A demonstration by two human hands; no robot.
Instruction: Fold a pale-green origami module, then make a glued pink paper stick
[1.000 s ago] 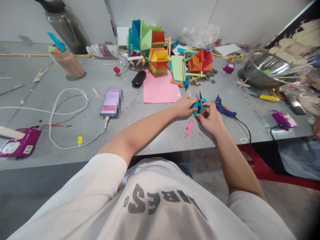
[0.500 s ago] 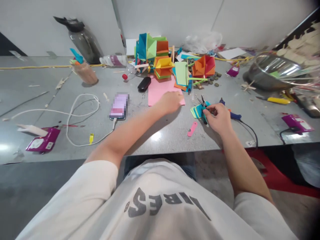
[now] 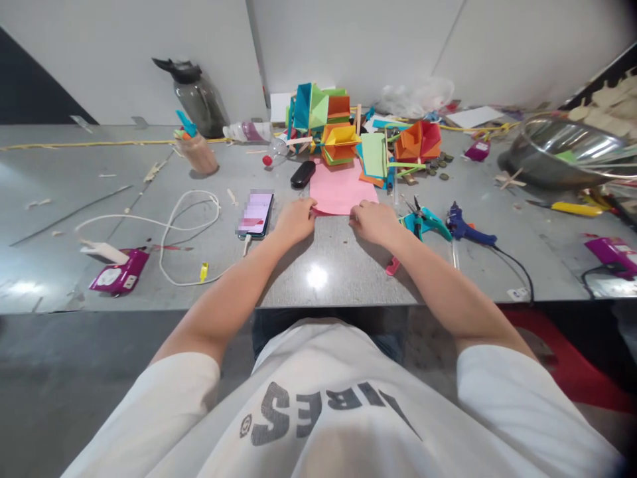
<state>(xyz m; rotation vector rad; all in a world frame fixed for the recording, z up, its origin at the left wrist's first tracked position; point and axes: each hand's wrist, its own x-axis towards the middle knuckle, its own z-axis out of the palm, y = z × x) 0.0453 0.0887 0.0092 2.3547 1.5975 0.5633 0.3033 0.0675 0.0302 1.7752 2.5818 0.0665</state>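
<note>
Pink paper (image 3: 343, 191), left of pliers (image 3: 438, 222), now has left hand (image 3: 297, 220) pinching it, right hand (image 3: 377, 222) grip unclear. Near edge runs crosswise; long axis uncertain.

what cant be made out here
Head view: phone screen text, pixelated.
Head view: part of the pink strip, behind the right forearm.
Head view: underside of the left hand, by the pink sheet; its back hides it.
Head view: rightmost purple box, cut by the right edge.

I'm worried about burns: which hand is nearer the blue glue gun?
Right. The right hand is left of the blue glue gun, with pliers between them; the left hand is farther left, at the near left corner of the pink paper.
</note>
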